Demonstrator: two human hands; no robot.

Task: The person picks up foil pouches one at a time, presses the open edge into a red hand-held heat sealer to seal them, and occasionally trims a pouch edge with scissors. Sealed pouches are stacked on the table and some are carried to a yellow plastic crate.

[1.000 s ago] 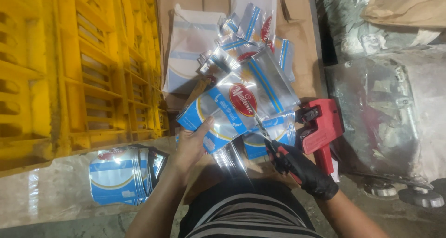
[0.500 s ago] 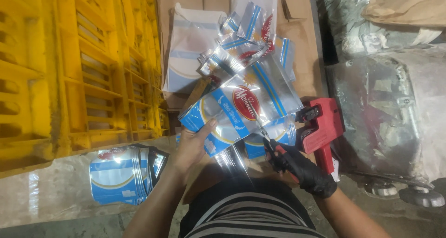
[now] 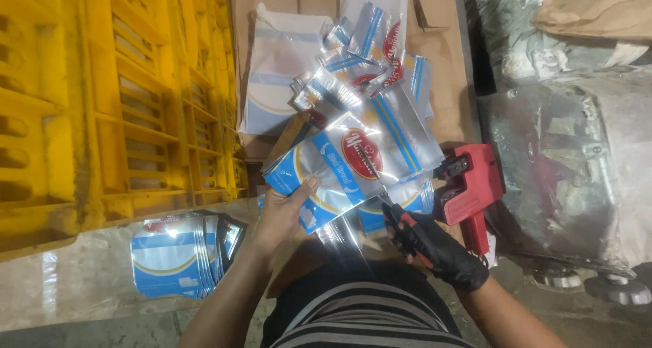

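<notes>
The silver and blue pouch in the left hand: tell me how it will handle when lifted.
The pouch looks flat and empty, so probably light. It bends above the left hand, so likely floppy. Its glossy film may slip through bare fingers.

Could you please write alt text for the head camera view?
A bare left hand holds a silver-and-blue pouch while the gloved right hand grips a thin tool at it, above piled pouches, a red labelling gun and yellow crates.

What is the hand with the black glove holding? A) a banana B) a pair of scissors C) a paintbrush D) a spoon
B: the gloved right hand grips scissors with red-and-black handles, the thin blades lying over the silver and blue pouch that the bare left hand holds.
</notes>
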